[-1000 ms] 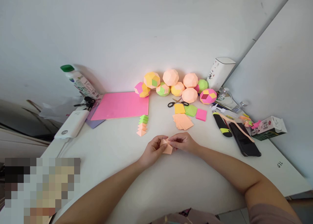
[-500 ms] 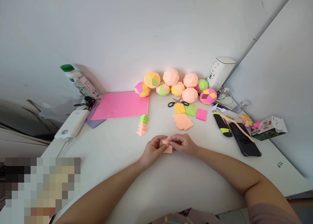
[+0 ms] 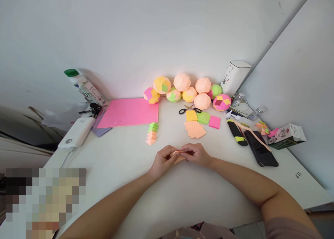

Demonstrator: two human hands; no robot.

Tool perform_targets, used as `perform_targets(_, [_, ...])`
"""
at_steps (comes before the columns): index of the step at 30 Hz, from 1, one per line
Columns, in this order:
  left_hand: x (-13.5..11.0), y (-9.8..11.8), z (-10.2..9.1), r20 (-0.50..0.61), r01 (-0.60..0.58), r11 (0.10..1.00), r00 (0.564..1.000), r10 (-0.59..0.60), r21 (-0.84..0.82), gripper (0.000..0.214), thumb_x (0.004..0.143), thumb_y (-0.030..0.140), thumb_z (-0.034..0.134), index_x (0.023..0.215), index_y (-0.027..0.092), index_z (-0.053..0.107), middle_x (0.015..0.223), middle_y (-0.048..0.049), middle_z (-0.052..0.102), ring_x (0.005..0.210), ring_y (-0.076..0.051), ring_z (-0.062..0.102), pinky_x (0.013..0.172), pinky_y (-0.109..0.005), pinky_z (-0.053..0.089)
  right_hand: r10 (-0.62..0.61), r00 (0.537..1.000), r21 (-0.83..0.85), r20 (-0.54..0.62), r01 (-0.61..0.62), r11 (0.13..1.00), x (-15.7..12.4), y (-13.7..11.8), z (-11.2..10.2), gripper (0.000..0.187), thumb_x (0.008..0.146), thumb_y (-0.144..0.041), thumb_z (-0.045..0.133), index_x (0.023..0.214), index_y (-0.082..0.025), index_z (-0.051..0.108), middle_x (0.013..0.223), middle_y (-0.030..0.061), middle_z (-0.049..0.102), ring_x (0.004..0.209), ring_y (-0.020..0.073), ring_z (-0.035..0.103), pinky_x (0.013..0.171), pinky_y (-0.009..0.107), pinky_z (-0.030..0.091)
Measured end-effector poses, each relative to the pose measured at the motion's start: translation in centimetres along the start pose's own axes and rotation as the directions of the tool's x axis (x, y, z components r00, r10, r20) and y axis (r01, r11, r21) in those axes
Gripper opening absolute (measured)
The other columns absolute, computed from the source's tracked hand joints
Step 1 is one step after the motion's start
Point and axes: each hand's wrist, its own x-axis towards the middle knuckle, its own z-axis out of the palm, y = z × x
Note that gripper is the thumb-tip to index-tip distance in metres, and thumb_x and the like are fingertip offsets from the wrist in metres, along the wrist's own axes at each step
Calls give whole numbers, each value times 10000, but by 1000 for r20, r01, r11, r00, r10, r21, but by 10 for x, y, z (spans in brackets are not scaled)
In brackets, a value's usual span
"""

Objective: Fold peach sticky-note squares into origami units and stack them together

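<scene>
A small peach paper square (image 3: 179, 159), partly folded, is pinched between my two hands over the white table. My left hand (image 3: 164, 159) grips its left side with thumb and fingers. On the right, my right hand (image 3: 197, 154) is closed on the other side, its fingertips meeting the left ones at the top edge. The fingers hide much of the paper. Beyond my hands lies a fanned stack of peach paper squares (image 3: 195, 129). Folded green and peach paper pieces (image 3: 151, 134) stand in a row to the left.
Behind are scissors (image 3: 190, 109), yellow (image 3: 191, 116), green (image 3: 204, 117) and pink paper squares (image 3: 214, 122), and several faceted paper balls (image 3: 182, 82) by the wall. A pink sheet (image 3: 127, 112) lies left. A phone (image 3: 261, 148) and a black-and-yellow cutter (image 3: 237, 133) lie right.
The top edge of the peach paper has been bent over between my fingertips, so less of its face shows. My right thumb and fingers have drawn closer to my left hand.
</scene>
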Motion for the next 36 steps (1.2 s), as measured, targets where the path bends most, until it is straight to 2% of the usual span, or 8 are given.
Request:
perform_targets(4, [0, 2, -1, -20, -12, 1000, 1000, 12, 4, 203, 842, 323, 556, 843, 195, 713, 778, -53, 613, 682, -146, 569, 587, -262, 463, 84, 996, 70, 44, -87, 994, 0, 2, -1, 211, 821, -353, 586, 881, -159, 642, 742, 37, 654, 536, 110, 587, 518, 245, 512])
perform_targets(11, [-1, 2, -2, -14, -43, 999, 999, 43, 27, 202, 846, 302, 556, 814, 217, 736, 778, -50, 630, 739, -154, 582, 647, -269, 485, 177, 980, 100, 91, -186, 977, 0, 7, -3, 237, 816, -372, 593, 877, -149, 648, 664, 18, 625, 537, 119, 594, 533, 259, 521])
perform_targets(17, [-2, 3, -2, 8, -27, 1000, 1000, 27, 7, 209, 849, 313, 550, 834, 228, 740, 816, -56, 642, 785, -169, 588, 692, -288, 486, 207, 973, 114, 100, -218, 969, 1, 4, -5, 198, 802, -340, 605, 801, -144, 633, 637, 7, 601, 525, 116, 580, 504, 245, 490])
perform_targets(21, [-3, 4, 0, -31, -4, 1000, 1000, 4, -9, 199, 825, 343, 570, 818, 204, 713, 791, -53, 625, 708, -157, 568, 614, -270, 459, 181, 978, 75, 102, -189, 979, 1, -2, -5, 153, 794, -293, 602, 752, -147, 622, 557, -17, 559, 474, 92, 506, 455, 215, 412])
perform_targets(26, [-4, 5, 2, -39, 60, 998, 997, -61, -36, 241, 812, 383, 573, 700, 171, 588, 669, -4, 554, 579, -113, 482, 528, -234, 389, 166, 980, 73, 112, -175, 982, 2, -6, -7, 147, 787, -280, 606, 722, -149, 592, 556, -24, 540, 473, 78, 440, 439, 199, 349])
perform_targets(29, [-4, 7, 2, -3, 129, 991, 992, -130, -23, 346, 811, 424, 552, 594, 181, 435, 535, 51, 418, 488, -84, 357, 469, -212, 299, 189, 970, 130, 150, -209, 969, 2, -3, -9, 177, 815, -313, 585, 747, -150, 573, 584, -21, 533, 497, 82, 456, 463, 203, 370])
perform_targets(33, [-5, 9, 3, 25, 109, 992, 994, -111, 65, 460, 817, 439, 511, 521, 196, 256, 506, 71, 249, 476, -76, 228, 455, -216, 206, 218, 960, 184, 175, -250, 951, 2, 0, -11, 221, 817, -360, 589, 763, -148, 560, 626, -13, 542, 537, 90, 487, 517, 220, 421])
perform_targets(36, [-5, 11, 2, 16, 89, 991, 996, -91, 100, 462, 831, 425, 489, 504, 192, 261, 508, 60, 274, 480, -82, 261, 465, -223, 238, 227, 957, 220, 181, -265, 939, 3, 0, -11, 225, 812, -363, 596, 762, -147, 557, 649, -10, 541, 559, 95, 510, 534, 225, 438])
